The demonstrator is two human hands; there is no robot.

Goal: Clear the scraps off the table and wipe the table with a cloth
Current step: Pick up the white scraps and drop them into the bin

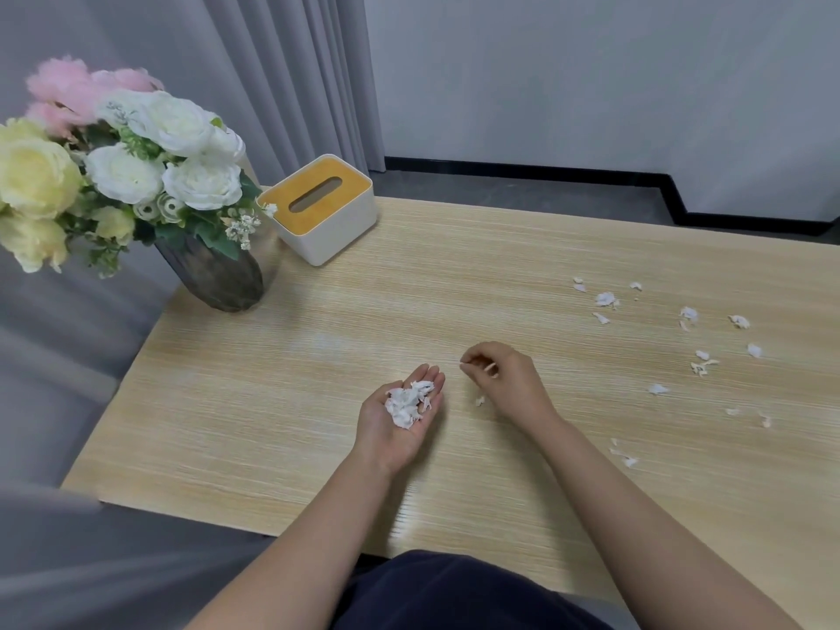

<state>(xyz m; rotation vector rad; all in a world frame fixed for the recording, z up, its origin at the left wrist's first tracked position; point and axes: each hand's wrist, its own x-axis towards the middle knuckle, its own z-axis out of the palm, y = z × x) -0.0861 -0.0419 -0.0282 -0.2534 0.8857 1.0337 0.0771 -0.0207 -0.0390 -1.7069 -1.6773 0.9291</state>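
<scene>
Pale wood-grain worktop [318,402], bearing vase of flowers [218,275], tissue box [325,209] and scattered white scraps [682,338] at right.

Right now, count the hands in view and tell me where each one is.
2. The left hand lies palm up above the table, cupping a pile of white scraps. The right hand hovers just right of it, fingers curled.
</scene>
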